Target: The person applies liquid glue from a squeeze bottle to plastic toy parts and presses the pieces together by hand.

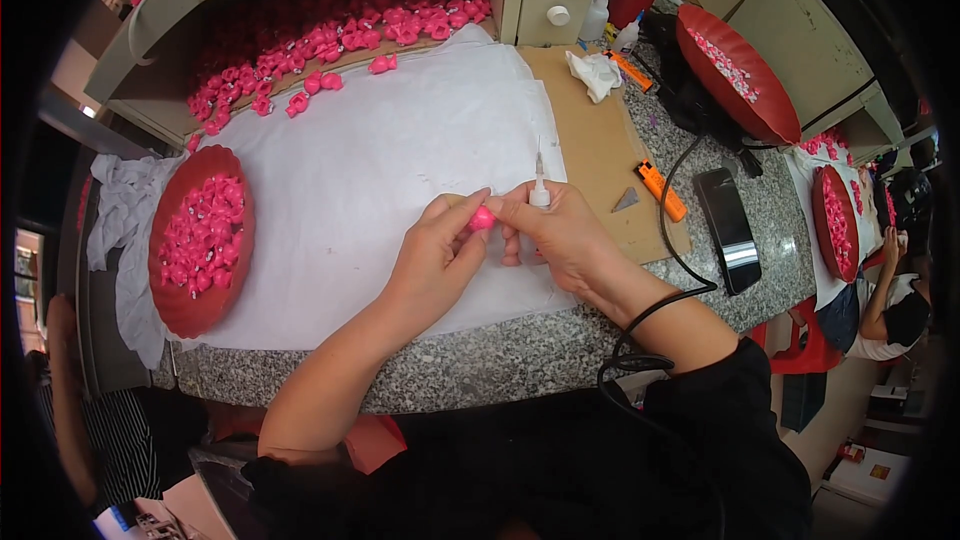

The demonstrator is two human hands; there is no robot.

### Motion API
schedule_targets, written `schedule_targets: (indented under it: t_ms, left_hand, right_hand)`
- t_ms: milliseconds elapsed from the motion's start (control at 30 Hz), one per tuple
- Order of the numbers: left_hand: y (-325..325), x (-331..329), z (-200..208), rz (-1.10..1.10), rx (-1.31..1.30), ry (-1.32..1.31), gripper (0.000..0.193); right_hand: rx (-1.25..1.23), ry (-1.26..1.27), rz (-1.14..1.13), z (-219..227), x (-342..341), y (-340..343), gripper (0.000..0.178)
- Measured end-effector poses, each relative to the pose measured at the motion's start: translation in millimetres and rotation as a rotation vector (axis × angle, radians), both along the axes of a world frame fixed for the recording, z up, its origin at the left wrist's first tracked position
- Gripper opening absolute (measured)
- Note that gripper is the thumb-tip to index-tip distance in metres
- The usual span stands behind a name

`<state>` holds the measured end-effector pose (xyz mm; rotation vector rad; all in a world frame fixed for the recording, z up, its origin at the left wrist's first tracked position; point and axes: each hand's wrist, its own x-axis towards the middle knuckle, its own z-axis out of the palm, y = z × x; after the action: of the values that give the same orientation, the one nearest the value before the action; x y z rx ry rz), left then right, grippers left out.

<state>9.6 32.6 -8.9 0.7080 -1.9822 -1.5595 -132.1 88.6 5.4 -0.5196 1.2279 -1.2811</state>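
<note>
Over the white paper (400, 140), near the front edge of the counter, my two hands meet at a small glossy pink plastic piece (482, 218). My left hand (432, 250) pinches this piece between thumb and fingers. Tucked in my right hand (562, 235) is a small white bottle (540, 197) with a thin needle tip pointing away from me. My right thumb and forefinger reach the pink piece too; whether they hold something tiny there I cannot tell. Left of my hands, a red scalloped bowl (166, 285) is filled with similar pink pieces.
Many pink pieces (350, 37) are heaped in the cabinet opening at the back. On the right lie cardboard (590, 140), a crumpled tissue (596, 75), an orange-handled tool (661, 191) and a phone (728, 230). A black cable (665, 298) crosses my right forearm. Another red bowl (775, 105) stands far right.
</note>
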Motion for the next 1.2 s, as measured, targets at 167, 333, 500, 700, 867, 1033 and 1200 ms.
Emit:
schedule_targets:
  t_ms: [167, 333, 500, 700, 867, 1033, 1200]
  left_hand:
    - [0.9, -0.2, 0.4, 0.005, 0.016, 0.000, 0.035]
    - [0.3, -0.2, 1.0, 0.000, 0.013, -0.013, 0.035]
    - [-0.6, 0.4, 0.8, -0.005, 0.038, 0.005, 0.034]
    - [-3.2, 2.1, 11.7, 0.006, 0.459, -0.051, 0.033]
    - [-4.0, -0.5, 10.7, 0.012, 0.557, 0.007, 0.033]
    - [-2.9, -0.9, 14.9, 0.001, 0.519, -0.019, 0.033]
    - [-2.5, 0.4, 5.1, 0.025, 0.321, -0.020, 0.034]
  right_hand:
    - [0.009, 0.002, -0.002, 0.0, 0.3, 0.2, 0.016]
    - [0.007, -0.001, -0.010, 0.2, 0.6, 0.3, 0.016]
    - [0.014, -0.001, -0.012, 1.3, 0.7, -0.1, 0.016]
    - [0.110, -0.032, 0.026, 4.9, -3.5, -1.1, 0.020]
    - [0.097, -0.042, 0.029, 2.3, -3.1, -0.7, 0.022]
    - [0.076, -0.028, 0.024, -0.5, -2.7, 0.1, 0.021]
    - [0.042, -0.012, 0.008, -2.2, -1.6, -0.3, 0.019]
